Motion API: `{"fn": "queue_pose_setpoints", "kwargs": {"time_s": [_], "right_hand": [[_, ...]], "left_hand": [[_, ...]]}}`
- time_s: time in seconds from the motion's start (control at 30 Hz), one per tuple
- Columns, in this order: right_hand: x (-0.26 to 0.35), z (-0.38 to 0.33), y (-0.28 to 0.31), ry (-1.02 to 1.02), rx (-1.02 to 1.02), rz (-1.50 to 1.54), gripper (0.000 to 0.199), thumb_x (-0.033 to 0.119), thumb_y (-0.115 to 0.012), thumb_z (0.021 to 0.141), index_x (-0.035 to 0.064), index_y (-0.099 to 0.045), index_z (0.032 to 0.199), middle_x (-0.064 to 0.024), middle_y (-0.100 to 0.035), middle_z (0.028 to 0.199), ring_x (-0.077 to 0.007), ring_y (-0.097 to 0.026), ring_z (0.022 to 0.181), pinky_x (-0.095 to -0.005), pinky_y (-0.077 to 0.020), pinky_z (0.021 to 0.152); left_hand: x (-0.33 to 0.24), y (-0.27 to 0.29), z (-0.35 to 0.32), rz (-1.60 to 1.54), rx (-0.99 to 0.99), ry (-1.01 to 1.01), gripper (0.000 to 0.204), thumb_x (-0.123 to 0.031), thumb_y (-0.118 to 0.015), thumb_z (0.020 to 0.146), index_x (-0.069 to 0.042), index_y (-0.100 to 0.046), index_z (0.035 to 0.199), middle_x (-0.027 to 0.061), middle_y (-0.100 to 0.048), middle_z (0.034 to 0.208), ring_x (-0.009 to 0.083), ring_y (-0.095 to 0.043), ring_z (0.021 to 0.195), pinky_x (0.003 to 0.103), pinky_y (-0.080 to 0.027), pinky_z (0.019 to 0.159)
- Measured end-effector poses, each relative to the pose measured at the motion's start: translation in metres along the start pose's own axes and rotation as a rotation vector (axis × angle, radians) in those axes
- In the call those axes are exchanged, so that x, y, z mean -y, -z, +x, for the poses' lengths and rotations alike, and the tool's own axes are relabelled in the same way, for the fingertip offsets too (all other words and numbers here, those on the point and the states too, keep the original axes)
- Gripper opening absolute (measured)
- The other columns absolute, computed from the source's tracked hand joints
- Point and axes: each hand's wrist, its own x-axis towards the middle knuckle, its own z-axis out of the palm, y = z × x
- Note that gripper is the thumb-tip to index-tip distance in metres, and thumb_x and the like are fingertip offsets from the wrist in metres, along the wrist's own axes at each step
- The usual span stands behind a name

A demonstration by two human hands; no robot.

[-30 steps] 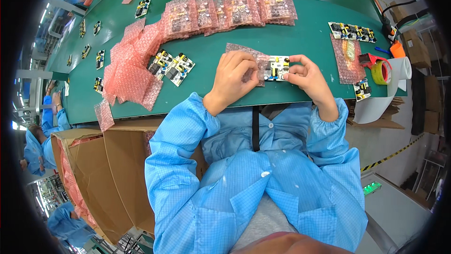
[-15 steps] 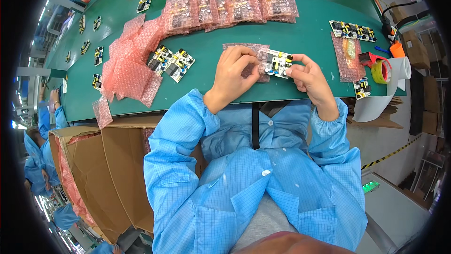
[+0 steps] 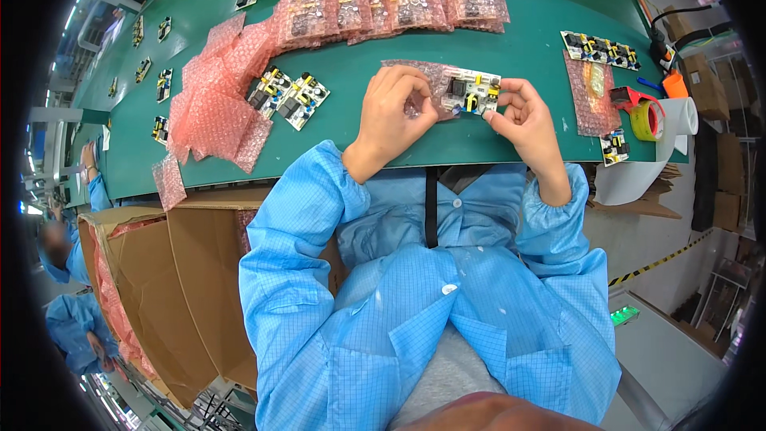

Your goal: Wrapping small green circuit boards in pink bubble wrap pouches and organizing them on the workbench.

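My right hand [image 3: 523,116] pinches the right edge of a white circuit board [image 3: 481,94] with black and yellow parts, thumb near its lower corner. At the board's left edge lies a pink bubble-wrap bag [image 3: 435,74]. The fingers of my left hand [image 3: 395,112] are closed on this bag's near side. Whether the board's left edge is inside the bag or only against it, I cannot tell. Two more circuit boards [image 3: 303,102] rest on the green table to the left, beside a heap of pink bubble-wrap bags [image 3: 211,116].
Bagged boards [image 3: 415,2] stand in a row across the table. At right are a board strip [image 3: 598,50], a red tape dispenser [image 3: 630,100] with yellow tape, a white roll [image 3: 678,120] and a small board [image 3: 614,148]. A cardboard box [image 3: 159,295] stands below left.
Both hands, the board and the bag have shifted slightly away from me. The board's near edge now looks tipped a little, and the grips are kept. The whole view has turned slightly.
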Motion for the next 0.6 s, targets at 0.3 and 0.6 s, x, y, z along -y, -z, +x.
{"fn": "queue_pose_setpoints", "kwargs": {"time_s": [0.3,0.6], "right_hand": [[0.003,-0.001,-0.005,-0.144,0.043,0.008,0.044,-0.001,-0.073,0.084,-0.0012,-0.052,0.123,-0.0055,-0.067,0.093,-0.0004,-0.056,0.069,-0.0149,-0.041,0.058],[0.007,0.003,-0.012,-0.203,0.011,0.081,0.044,-0.002,-0.073,0.084,-0.0015,-0.052,0.123,-0.0071,-0.068,0.094,-0.0033,-0.061,0.075,-0.0155,-0.0461,0.064]], "left_hand": [[-0.004,0.001,-0.001,0.011,0.006,-0.048,0.019,-0.002,-0.073,0.068,-0.008,-0.062,0.082,0.0044,-0.063,0.096,0.0269,-0.059,0.091,0.039,-0.045,0.078],[-0.009,-0.001,0.0,0.028,-0.012,-0.115,0.019,-0.003,-0.075,0.068,-0.009,-0.064,0.083,0.0037,-0.063,0.099,0.026,-0.059,0.091,0.039,-0.043,0.079]]}}
